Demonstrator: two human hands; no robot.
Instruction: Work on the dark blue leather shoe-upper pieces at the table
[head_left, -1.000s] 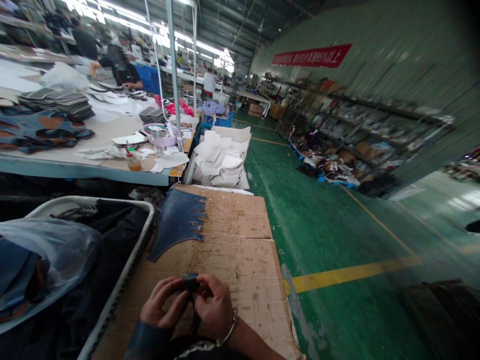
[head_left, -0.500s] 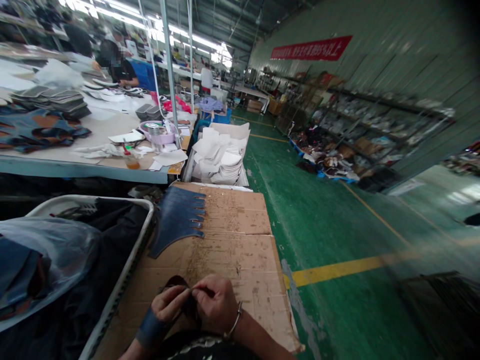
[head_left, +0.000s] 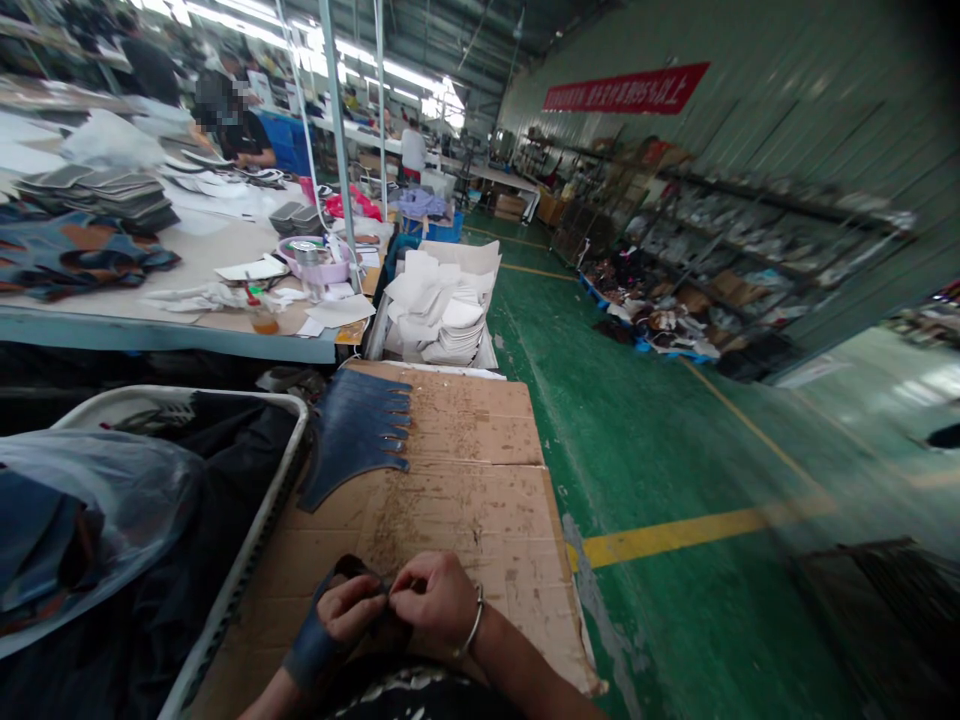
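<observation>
Left hand and right hand pinched together on a dark leather strip, low over the cardboard. Could slip loose if either pinch eases. Farther off, notched blue leather piece, then white cut pieces.

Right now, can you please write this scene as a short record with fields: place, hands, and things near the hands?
Place: workshop with a green floor
Work surface: worn cardboard sheet
Left hand: pinches a small dark leather piece
Right hand: pinches the same piece; metal bangle on the wrist
In front of the hands: blue leather cut piece with notched edge, flat on the cardboard
To the left: white-rimmed bin with dark material
</observation>
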